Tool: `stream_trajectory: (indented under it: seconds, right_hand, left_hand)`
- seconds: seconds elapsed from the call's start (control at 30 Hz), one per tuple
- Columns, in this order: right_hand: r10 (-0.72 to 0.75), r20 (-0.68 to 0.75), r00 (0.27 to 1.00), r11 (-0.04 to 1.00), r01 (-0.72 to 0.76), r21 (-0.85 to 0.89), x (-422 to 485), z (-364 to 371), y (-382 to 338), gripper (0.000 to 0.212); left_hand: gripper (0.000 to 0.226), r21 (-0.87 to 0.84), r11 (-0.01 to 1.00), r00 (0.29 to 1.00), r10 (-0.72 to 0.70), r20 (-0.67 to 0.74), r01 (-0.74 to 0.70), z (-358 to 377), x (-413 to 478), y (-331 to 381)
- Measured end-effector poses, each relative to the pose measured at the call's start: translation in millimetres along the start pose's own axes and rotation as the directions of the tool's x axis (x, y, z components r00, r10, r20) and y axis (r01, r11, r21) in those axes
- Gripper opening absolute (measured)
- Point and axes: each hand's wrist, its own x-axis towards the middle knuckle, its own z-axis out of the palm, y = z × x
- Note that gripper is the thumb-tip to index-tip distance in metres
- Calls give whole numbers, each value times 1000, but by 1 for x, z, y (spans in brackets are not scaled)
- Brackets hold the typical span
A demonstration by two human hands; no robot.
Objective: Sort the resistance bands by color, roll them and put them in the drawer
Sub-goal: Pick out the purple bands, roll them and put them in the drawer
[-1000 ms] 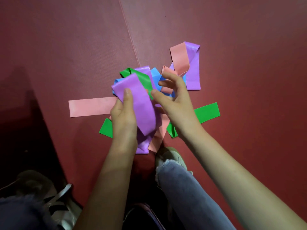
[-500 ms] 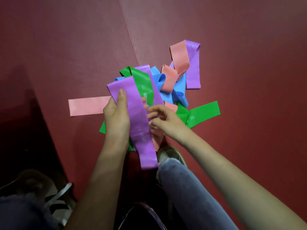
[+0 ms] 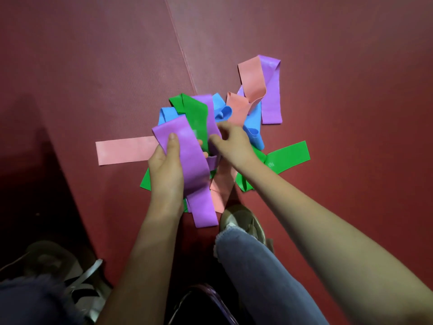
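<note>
While the left hand (image 3: 166, 170) is gripping a purple band (image 3: 189, 165), its thumb is pressing flat on top of the band and its fingers are curling under it. That band is hanging down past the wrist, toward the person's shoe (image 3: 243, 221). Right beside it, the right hand (image 3: 232, 143) is reaching into the pile of bands (image 3: 210, 118) with its fingers bunched close together. It is touching another purple band (image 3: 210, 113) and a green band (image 3: 194, 109), but I cannot tell if it is pinching one. Past the right hand's fingers, blue bands (image 3: 254, 118) and a pink band (image 3: 251, 78) are lying tangled. Out to the left of the left hand, a long pink band (image 3: 124, 151) is lying flat on the red mat (image 3: 93, 66). Out to the right of the right wrist, a second green band (image 3: 288, 156) is lying flat too
</note>
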Motion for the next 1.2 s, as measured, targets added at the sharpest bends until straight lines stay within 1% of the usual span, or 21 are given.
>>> stream_trajectory:
  seconds: [0.03,0.1,0.17,0.2,0.23,0.3,0.33,0.4,0.47,0.53,0.6,0.67,0.7,0.77,0.83,0.87,0.93,0.97,1.03,1.13,1.2]
  right_hand:
    - [-49,-35,998,994,52,99,-6,-1,-6,29]
    - [-112,-81,990,957,130,260,-20,-8,-16,32]
    - [-128,-73,989,919,146,367,-31,-15,-19,34]
    - [-118,-61,991,902,132,411,-35,-19,-18,42]
    - [-102,-41,994,886,110,451,-38,-21,-17,55]
    - [-115,19,993,861,90,501,-42,-27,-11,80]
    - [-138,49,989,856,94,508,-44,-29,-7,86]
    - [-178,108,978,843,95,529,-45,-35,-5,89]
    - [-180,152,972,828,66,557,-44,-39,-4,83]
    - [-127,155,980,818,15,575,-43,-40,-4,70]
    - [-7,122,992,802,-67,593,-42,-39,-4,49]
    - [129,111,985,812,-170,559,-39,-38,-8,25]
    - [199,132,971,797,-239,554,-35,-36,-8,26]
    - [334,201,921,718,-387,579,-26,-34,-9,47]
    - [366,285,886,589,-458,666,-20,-36,-9,51]
    - [348,329,878,515,-472,716,-19,-38,-10,46]
    - [304,374,876,341,-467,816,-17,-43,-10,30]
    - [300,355,885,297,-441,847,-15,-44,-9,30]
    - [299,306,904,292,-392,872,-13,-44,-6,33]
    - [279,208,938,318,-294,901,-14,-45,-8,14]
    - [250,111,962,343,-195,919,-18,-51,-11,18]
  left_hand:
    - [29,-1,1000,1000,-17,6,17,0,0,0]
    - [22,-37,998,998,-44,38,45,1,-1,1]
    - [21,-49,996,994,-69,90,73,3,-1,2]
    - [27,-44,995,991,-79,108,84,3,-1,2]
    - [33,-38,995,990,-86,116,91,5,-2,2]
    - [38,-35,992,987,-113,115,118,5,-2,2]
    - [37,-57,987,982,-139,131,148,5,-1,1]
    - [36,-95,971,958,-194,211,218,3,3,-2]
    - [37,-81,966,943,-219,250,245,3,3,-3]
    - [33,-38,983,963,-165,211,177,4,1,-3]
    - [24,3,995,975,-94,200,95,7,-1,-1]
    - [20,30,998,972,-56,230,50,9,-2,0]
    - [19,42,998,970,-45,238,36,10,-3,1]
    - [19,55,998,967,-23,253,9,11,-5,3]
    - [20,57,998,956,-8,293,-9,14,-8,5]
    - [20,66,997,946,4,325,-27,15,-10,7]
    - [22,90,994,918,17,396,-58,17,-14,6]
    - [22,100,993,908,14,418,-61,16,-15,6]
    - [24,125,991,907,-2,421,-56,14,-16,3]
    - [26,193,979,924,-11,383,-69,11,-15,-1]
    - [26,224,971,937,0,351,-84,11,-13,-2]
